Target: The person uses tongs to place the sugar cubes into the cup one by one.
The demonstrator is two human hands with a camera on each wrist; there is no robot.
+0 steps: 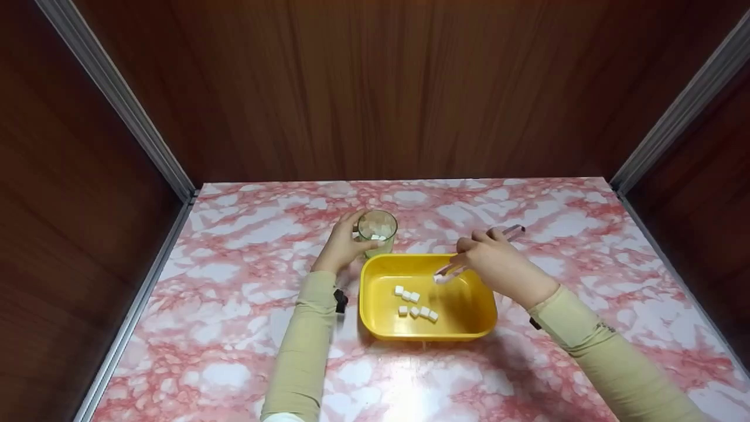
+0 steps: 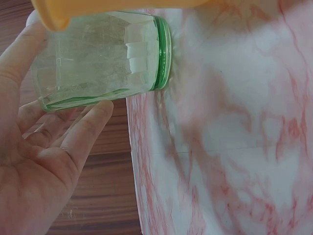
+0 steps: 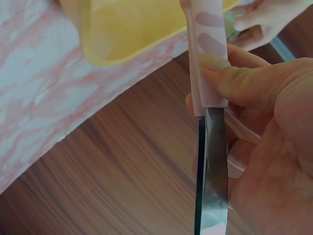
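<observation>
My left hand [image 1: 341,245] curls round a clear, green-tinted glass [image 1: 378,221] just behind the yellow tub. Several small white cubes [image 1: 378,237] lie in the bottom of the glass; in the left wrist view two show through its wall. Over the right part of the tub, my right hand [image 1: 498,265] pinches metal tongs [image 3: 215,166] with pink tips [image 3: 209,34]. A white cube [image 1: 438,279] sits at the tongs' end, above the tub floor. In the right wrist view the tips' far end is cut off, so the cube is not seen there.
The yellow tub [image 1: 428,336] stands on a red-and-white marbled tabletop [image 1: 234,328]. More white cubes [image 1: 415,312] lie in it in two loose rows. Brown wood-grain panels [image 1: 375,88] with metal edge strips rise at the back and sides.
</observation>
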